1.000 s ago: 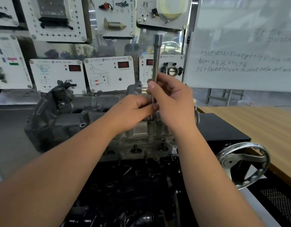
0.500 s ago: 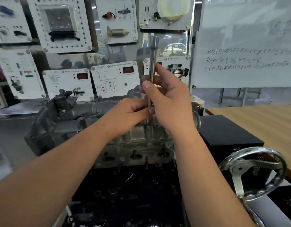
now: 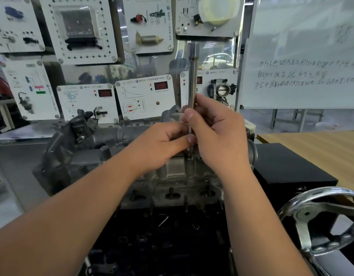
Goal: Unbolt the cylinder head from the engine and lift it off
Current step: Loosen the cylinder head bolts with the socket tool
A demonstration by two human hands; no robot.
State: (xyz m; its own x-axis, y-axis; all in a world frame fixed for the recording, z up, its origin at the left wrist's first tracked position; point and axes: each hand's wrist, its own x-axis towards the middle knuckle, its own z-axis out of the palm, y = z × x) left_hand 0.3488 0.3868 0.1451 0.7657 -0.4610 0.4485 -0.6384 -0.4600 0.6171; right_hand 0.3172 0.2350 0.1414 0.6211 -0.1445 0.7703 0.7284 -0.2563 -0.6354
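Now both hands meet over the cylinder head (image 3: 178, 174), bolted atop the engine. The right hand (image 3: 218, 136) curls around the upright steel extension bar (image 3: 192, 80); the left hand (image 3: 162, 144) pinches its lower shaft, thumb pressed against it.

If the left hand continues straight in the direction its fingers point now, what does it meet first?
The left hand points rightward; its fingertips already reach the upright metal rod. Just beyond that, it would probably meet the right hand, which also holds the rod, though depth is unclear.
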